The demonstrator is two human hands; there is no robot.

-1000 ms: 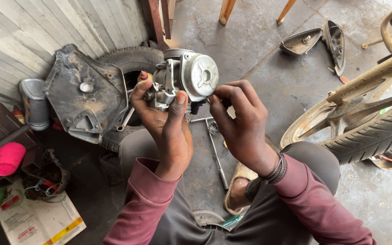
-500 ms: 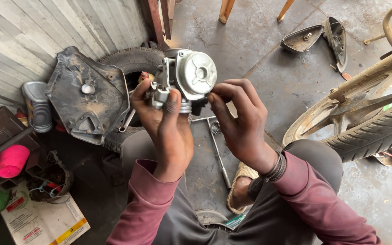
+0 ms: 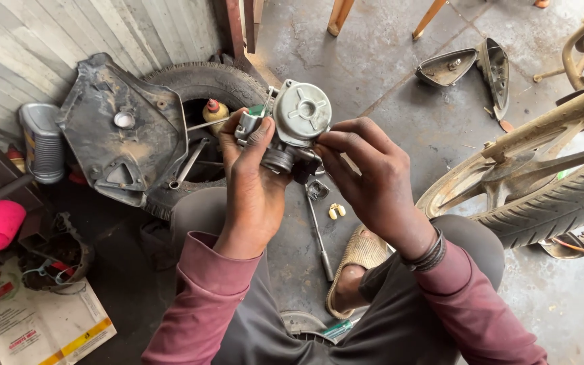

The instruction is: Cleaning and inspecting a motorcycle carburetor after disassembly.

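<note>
Left hand (image 3: 255, 182) is wrapped around the left side of a grey metal engine part (image 3: 292, 132), fingers closed on it and hiding much of its body. Right hand (image 3: 366, 176) pinches the part's lower right edge with thumb and fingertips; what lies under those fingertips cannot be made out. Held above the lap, the part shows its round ribbed cap to the camera, its long axis running near to far. Beyond it lies a tyre (image 3: 197, 88), with a long rod (image 3: 319, 236) on the floor below.
</note>
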